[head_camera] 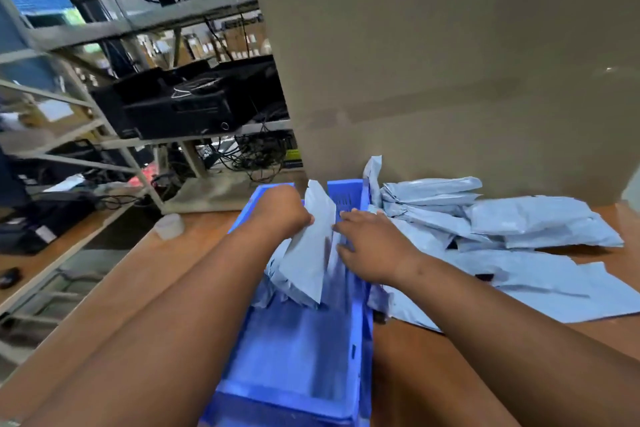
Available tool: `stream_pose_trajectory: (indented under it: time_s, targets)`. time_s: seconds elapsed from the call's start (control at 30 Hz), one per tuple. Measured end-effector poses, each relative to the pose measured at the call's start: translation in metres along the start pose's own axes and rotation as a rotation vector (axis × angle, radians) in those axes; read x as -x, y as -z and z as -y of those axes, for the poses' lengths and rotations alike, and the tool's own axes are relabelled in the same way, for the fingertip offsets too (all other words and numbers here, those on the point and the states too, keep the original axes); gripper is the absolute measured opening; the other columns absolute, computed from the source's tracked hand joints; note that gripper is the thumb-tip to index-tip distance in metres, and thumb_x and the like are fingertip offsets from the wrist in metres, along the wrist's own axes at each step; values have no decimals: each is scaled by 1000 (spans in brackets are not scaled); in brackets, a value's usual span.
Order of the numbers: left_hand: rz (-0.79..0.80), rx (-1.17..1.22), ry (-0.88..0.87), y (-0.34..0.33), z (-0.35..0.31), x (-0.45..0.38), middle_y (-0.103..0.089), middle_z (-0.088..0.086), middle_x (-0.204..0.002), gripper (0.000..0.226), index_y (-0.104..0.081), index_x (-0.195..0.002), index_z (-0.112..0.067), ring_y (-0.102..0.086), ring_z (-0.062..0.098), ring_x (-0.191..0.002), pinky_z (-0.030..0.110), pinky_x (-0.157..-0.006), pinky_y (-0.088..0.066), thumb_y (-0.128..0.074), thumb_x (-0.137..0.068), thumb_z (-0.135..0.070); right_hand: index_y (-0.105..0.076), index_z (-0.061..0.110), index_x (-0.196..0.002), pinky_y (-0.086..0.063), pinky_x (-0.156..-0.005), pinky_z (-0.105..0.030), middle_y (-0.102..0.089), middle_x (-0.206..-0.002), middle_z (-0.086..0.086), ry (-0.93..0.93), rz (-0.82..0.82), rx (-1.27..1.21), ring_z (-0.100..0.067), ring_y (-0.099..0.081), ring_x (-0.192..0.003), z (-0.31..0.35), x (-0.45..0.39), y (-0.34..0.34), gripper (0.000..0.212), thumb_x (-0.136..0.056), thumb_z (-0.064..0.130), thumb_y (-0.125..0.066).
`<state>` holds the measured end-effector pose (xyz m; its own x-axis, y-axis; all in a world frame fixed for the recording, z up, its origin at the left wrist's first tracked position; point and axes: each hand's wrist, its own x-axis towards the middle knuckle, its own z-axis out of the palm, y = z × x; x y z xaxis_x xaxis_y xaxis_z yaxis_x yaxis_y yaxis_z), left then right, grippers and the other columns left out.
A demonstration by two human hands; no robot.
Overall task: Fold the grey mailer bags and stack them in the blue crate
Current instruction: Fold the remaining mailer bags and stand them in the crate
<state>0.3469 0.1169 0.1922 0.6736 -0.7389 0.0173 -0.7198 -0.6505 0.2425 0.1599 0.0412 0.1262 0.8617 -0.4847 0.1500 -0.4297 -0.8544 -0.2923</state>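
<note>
- The left hand [282, 210] grips a folded grey plastic mailer bag [311, 246] by its far left edge and stands it up in the far part of the long blue plastic crate [360, 340].
- More folded bags [277, 282] lean against it there, on its left side.
- The right hand [370, 246] has its fingers spread and quite straight. They touch the bags from the right and hold nothing.
- A loose heap of grey mailer bags [519, 229] lies on the brown desk [166, 270], just right of the crate.
- These bags look thin, light and floppy. They look smooth, so I think they may slip.
- It seems best to pinch a bag by a folded edge, so the fold stays shut.
- A big brown cardboard box [450, 62] stands at the far side.
</note>
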Motion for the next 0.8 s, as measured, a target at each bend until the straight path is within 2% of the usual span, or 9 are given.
stream_pose_trajectory:
  time_s: [0.07, 0.13, 0.2, 0.27, 0.37, 0.43, 0.6, 0.67, 0.8]
  targets:
    - [58, 32, 25, -31, 8, -17, -73, 4, -79, 20, -63, -81, -16, -73, 26, -77, 30, -62, -51, -76, -78, -31, -64, 27, -130, -27, -120, -59, -56, -138, 4, -85, 70, 1, -23, -44, -142, 2, -6, -14, 44, -97, 40, -40]
    - [98, 24, 40, -59, 11, -32, -76, 7, -86, 14, -64, -81, -16, -75, 28, -85, 30, -64, -54, -71, -75, -27, -65, 29, -132, -13, -124, -66, -45, -155, 4, -144, 141, 8, -22, -20, -159, 2, -7, -27, 39, -101, 38, -43]
    - [131, 34, 37, -84, 10, -43, -75, 9, -91, 11, -64, -82, -15, -75, 29, -92, 33, -69, -57, -70, -76, -23, -65, 31, -135, -7, -126, -67, -30, -167, 4, -168, 165, -9, -20, 2, -164, 4, -4, -35, 39, -105, 37, -41]
    - [140, 51, 3, -107, 7, -53, -74, 10, -109, 16, -67, -95, -14, -71, 32, -107, 38, -88, -58, -63, -83, -24, -64, 33, -140, -7, -128, -64, -21, -172, 3, -184, 164, -33, -21, 8, -164, 7, -3, -35, 41, -107, 36, -39]
    - [136, 125, 37, -129, 3, -62, -68, 13, -134, 40, -70, -124, -10, -60, 34, -131, 44, -114, -45, -45, -100, -30, -61, 37, -145, -9, -129, -63, -13, -176, 2, -190, 179, -31, -23, 12, -163, 7, -4, -35, 44, -106, 34, -40]
    - [153, 117, 65, -137, 1, -68, -67, 13, -138, 43, -68, -130, -11, -60, 33, -132, 42, -111, -46, -42, -103, -31, -60, 39, -145, -10, -129, -61, -10, -177, 2, -212, 182, -28, -23, 14, -163, 7, -5, -36, 44, -105, 35, -41]
    - [239, 0, 42, -147, -9, -68, -68, 8, -135, 43, -71, -129, -15, -67, 29, -124, 37, -95, -54, -71, -88, -27, -60, 45, -142, -10, -130, -58, -10, -178, 1, -245, 184, -53, -32, 2, -164, 6, -7, -39, 50, -98, 42, -37]
    - [230, -17, 25, -150, -14, -65, -69, 10, -133, 34, -72, -126, -14, -67, 31, -122, 39, -96, -54, -65, -95, -26, -59, 47, -143, -12, -130, -56, -11, -178, -2, -247, 187, -47, -36, -10, -162, 8, -7, -39, 54, -95, 44, -34]
    - [160, -61, 8, -152, -14, -65, -69, 10, -133, 33, -70, -129, -13, -66, 33, -123, 44, -103, -55, -54, -104, -25, -59, 47, -145, -9, -130, -58, -8, -178, 1, -253, 205, 0, -35, -5, -163, 11, -6, -37, 48, -102, 41, -38]
